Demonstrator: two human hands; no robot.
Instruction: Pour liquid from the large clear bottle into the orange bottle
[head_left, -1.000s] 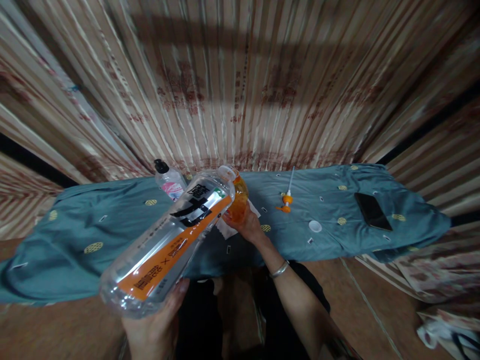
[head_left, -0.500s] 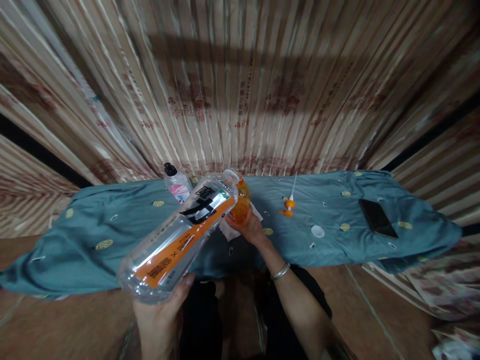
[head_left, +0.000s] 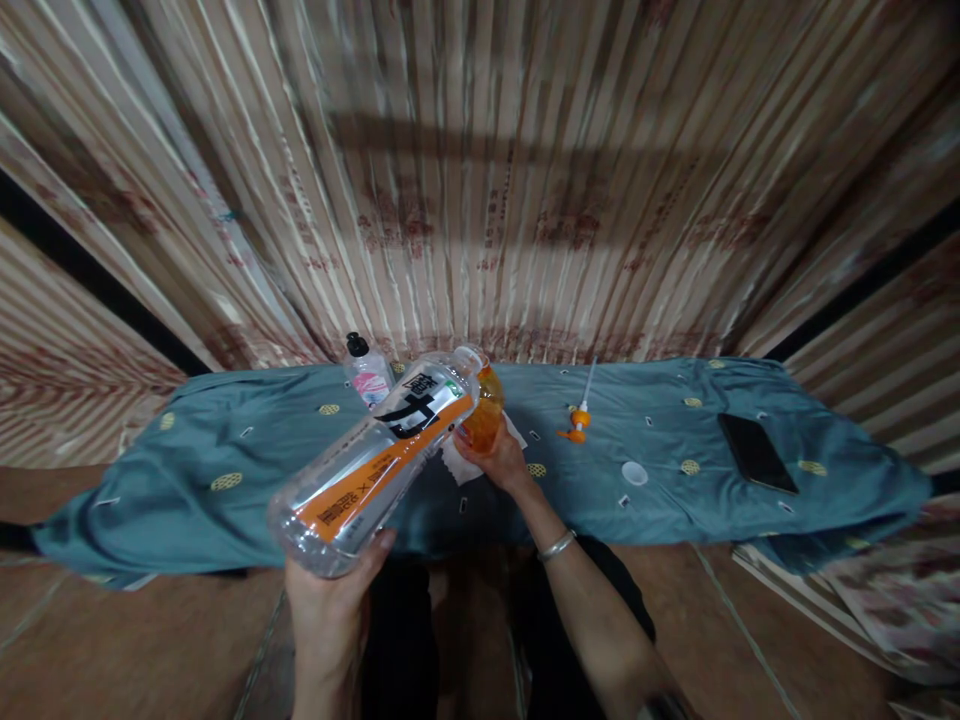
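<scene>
Landmark: orange bottle (head_left: pixel 482 420) on the desk (head_left: pixel 225 450).

- Left of it: large clear bottle (head_left: pixel 379 462) lies tilted across the approach, mouth at the orange bottle's top, base in the left hand (head_left: pixel 330 610). Blocks the near-left side.
- Behind-left: small black-capped bottle (head_left: pixel 367 371), upright, near.
- Right hand (head_left: pixel 501 462) has its grip on the near side; white paper (head_left: pixel 457 465) under it.
- Right of it: pump head with tube (head_left: pixel 576 418), then white cap (head_left: pixel 634 473), then phone (head_left: pixel 756 452) well apart. Low items, cloth open between them.
- Behind: curtain (head_left: pixel 480 200) closes off the far edge.
- Far left of it: bare cloth, open.
</scene>
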